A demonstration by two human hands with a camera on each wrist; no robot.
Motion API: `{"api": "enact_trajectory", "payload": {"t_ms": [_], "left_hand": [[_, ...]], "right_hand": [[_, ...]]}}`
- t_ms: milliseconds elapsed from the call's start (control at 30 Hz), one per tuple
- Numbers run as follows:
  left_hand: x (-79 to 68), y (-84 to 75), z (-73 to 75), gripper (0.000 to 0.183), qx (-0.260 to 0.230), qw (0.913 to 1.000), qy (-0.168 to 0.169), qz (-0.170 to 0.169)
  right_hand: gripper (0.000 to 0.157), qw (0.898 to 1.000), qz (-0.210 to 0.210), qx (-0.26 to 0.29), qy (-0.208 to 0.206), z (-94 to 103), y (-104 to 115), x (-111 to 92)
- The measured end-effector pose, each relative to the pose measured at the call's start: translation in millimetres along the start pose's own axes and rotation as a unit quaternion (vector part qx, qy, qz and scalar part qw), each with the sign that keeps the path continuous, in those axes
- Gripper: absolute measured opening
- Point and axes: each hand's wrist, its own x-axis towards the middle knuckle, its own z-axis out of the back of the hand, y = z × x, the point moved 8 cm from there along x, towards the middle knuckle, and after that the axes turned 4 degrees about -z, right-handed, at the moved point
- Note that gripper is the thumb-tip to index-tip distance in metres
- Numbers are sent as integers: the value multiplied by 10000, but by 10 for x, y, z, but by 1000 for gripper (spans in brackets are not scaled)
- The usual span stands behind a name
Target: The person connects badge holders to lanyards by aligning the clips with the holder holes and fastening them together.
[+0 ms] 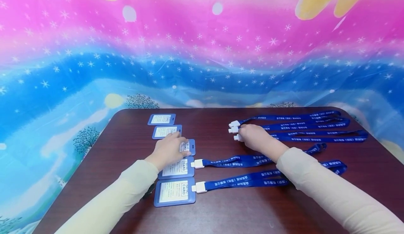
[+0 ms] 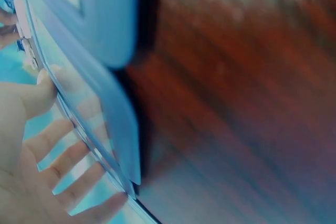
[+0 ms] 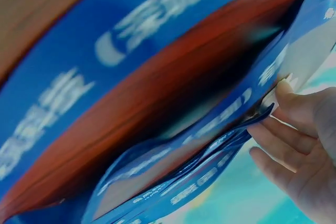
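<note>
Five blue card holders (image 1: 174,191) lie on the tabletop (image 1: 221,213). Five blue lanyards (image 1: 303,126) lie there too, two clipped to holders.

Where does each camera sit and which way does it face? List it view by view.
Head: above the table, looking forward and down; both sleeved arms, left hand on a badge holder, right hand at the lanyard clips.
Left wrist: close over the holder; fingers show.
Right wrist: close over lanyards; fingers show.
Shared: the brown tabletop.
</note>
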Motion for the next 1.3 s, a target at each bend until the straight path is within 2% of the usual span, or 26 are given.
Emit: {"api": "enact_trajectory", "payload": {"t_ms": [300, 500, 833, 1067, 1300], "left_hand": [[-31, -33, 7, 54, 60, 9999, -110, 30], [-28, -33, -1, 54, -106, 9998, -84, 121], [-13, -22, 0, 54, -246, 9995, -118, 179], [0, -21, 10, 55, -165, 9997, -93, 163], [-14, -4, 4, 58, -290, 9993, -126, 194]], "right_hand": [[17, 9947, 520, -754, -478, 1, 379, 91], [18, 9898, 813, -925, -721, 35, 637, 146], [24, 9894, 864, -1150, -220, -46, 975, 288], [25, 9869, 916, -1313, -175, -56, 1149, 337], [27, 9836, 1068, -1445, -143, -61, 1285, 378]]}}
